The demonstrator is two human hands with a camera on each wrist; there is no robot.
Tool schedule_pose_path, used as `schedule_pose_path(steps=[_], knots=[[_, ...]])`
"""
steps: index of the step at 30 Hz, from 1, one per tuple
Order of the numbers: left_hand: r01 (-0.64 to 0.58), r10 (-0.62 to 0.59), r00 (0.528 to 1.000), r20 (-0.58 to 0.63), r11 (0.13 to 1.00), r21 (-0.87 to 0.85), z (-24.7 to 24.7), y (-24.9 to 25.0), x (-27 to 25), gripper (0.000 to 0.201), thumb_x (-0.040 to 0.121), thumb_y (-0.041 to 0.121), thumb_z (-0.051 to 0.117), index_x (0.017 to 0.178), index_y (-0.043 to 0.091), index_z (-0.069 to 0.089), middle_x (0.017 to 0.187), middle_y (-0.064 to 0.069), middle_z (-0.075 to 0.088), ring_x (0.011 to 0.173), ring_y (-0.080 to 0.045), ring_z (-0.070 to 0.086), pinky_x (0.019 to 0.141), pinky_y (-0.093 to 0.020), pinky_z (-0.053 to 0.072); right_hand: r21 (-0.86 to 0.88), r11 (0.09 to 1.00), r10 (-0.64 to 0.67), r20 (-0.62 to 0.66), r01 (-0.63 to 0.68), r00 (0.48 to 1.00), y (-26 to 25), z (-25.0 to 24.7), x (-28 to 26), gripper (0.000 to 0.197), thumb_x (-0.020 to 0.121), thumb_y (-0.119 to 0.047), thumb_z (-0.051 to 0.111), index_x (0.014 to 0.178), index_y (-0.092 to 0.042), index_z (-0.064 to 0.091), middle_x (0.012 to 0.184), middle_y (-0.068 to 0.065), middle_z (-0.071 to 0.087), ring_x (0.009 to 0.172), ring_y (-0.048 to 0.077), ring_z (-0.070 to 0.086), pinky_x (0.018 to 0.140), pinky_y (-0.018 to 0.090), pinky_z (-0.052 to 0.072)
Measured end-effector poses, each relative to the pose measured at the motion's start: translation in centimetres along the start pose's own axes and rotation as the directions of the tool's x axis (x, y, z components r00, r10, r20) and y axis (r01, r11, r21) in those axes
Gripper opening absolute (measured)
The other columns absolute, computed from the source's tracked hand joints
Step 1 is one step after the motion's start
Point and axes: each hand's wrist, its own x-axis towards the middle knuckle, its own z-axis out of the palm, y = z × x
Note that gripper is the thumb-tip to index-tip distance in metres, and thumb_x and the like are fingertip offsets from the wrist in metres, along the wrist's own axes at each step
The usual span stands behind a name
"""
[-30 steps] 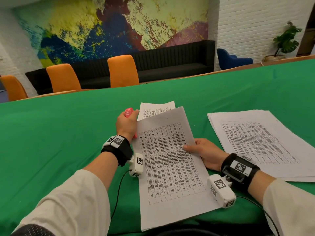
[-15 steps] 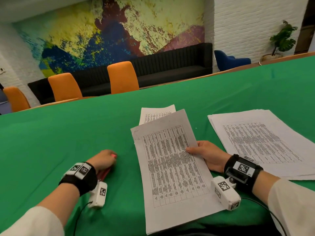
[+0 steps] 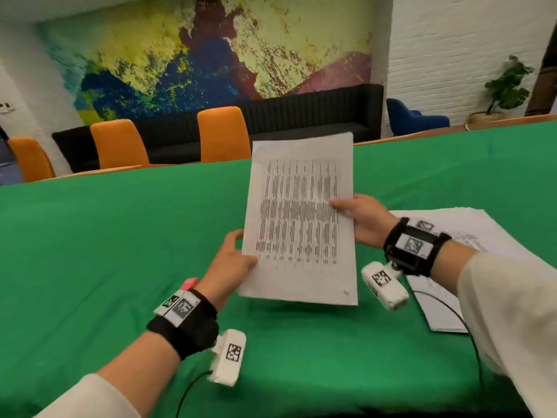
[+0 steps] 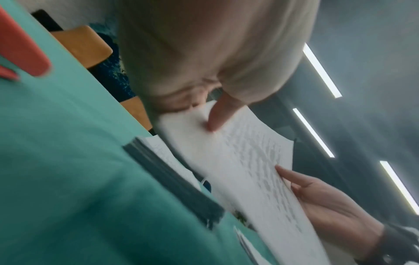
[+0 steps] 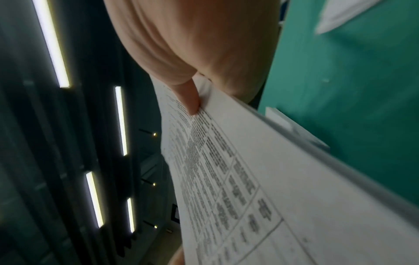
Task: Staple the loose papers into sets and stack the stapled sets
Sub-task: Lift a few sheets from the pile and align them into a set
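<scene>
Nearest, the left hand [image 3: 230, 263] pinches the lower left edge of the papers [image 3: 301, 224], thumb on the printed face and fingers behind; in the left wrist view the thumb presses the sheet close to its edge. The right hand [image 3: 366, 220] grips the right edge higher up, thumb across the text — the set is lifted off the green table [image 3: 105, 251] between the two hands, tilted up toward the person, with a small mark near its lower right corner that may be a staple; it is too small to tell. Just behind the left wrist a red stapler [image 3: 189, 283] lies on the table, mostly hidden. Under and beyond the right wrist lies a stack [image 3: 470, 227] of more printed sheets — flat on the table. Farther off, past the table's far edge, stand orange chairs [image 3: 224, 134].
</scene>
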Motion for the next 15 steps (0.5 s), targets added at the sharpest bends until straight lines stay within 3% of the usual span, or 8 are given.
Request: schedule_pose_path(steps=[4,7,11,15], knots=[[-0.049,0.061,0.981,-0.184,0.996,0.073,0.8,2.5,4.3,0.048,0.097,-0.008,0.046,0.136,0.02,0.046,0.13,0.0,0.06,0.118,-0.024,0.059,0.1,-0.04,0.048,-0.22,0.976,-0.016,-0.041,0.006,0.999,-1.9,0.9,3.6,0.031,0.103,-0.01,0.06,0.132,0.001,0.061,0.119,0.017,0.075,0.103,0.033,0.076,0.077,0.043,0.064],[-0.028,0.056,0.97,-0.237,0.992,0.12,-0.1,3.5,9.1,0.042,0.099,-0.007,0.041,0.133,0.016,0.049,0.133,-0.006,0.059,0.117,-0.03,0.058,0.1,-0.043,0.049,-0.487,0.869,0.058,-0.081,-0.09,0.995,-1.9,0.9,5.0,0.031,0.098,-0.012,0.069,0.125,0.0,0.064,0.116,0.014,0.076,0.099,0.03,0.077,0.07,0.037,0.064],[0.06,0.013,0.968,-0.249,0.957,0.283,-1.0,3.1,14.8,0.036,0.1,0.003,0.042,0.134,0.011,0.05,0.129,-0.008,0.06,0.114,-0.033,0.058,0.103,-0.045,0.049,-0.614,0.776,0.087,-0.123,-0.145,0.989,-1.3,0.4,6.4,0.025,0.092,-0.004,0.074,0.111,0.009,0.065,0.116,0.02,0.073,0.103,0.037,0.074,0.064,0.037,0.064],[0.105,-0.005,0.981,-0.192,0.85,0.517,-0.9,2.3,18.0,0.028,0.102,0.006,0.045,0.126,-0.003,0.057,0.118,-0.017,0.063,0.108,-0.037,0.061,0.087,-0.04,0.049,-0.692,0.706,0.051,-0.167,-0.154,0.985,-0.2,0.4,8.2,0.014,0.088,0.001,0.077,0.095,0.004,0.065,0.103,0.021,0.074,0.075,0.027,0.075,0.057,0.035,0.062]])
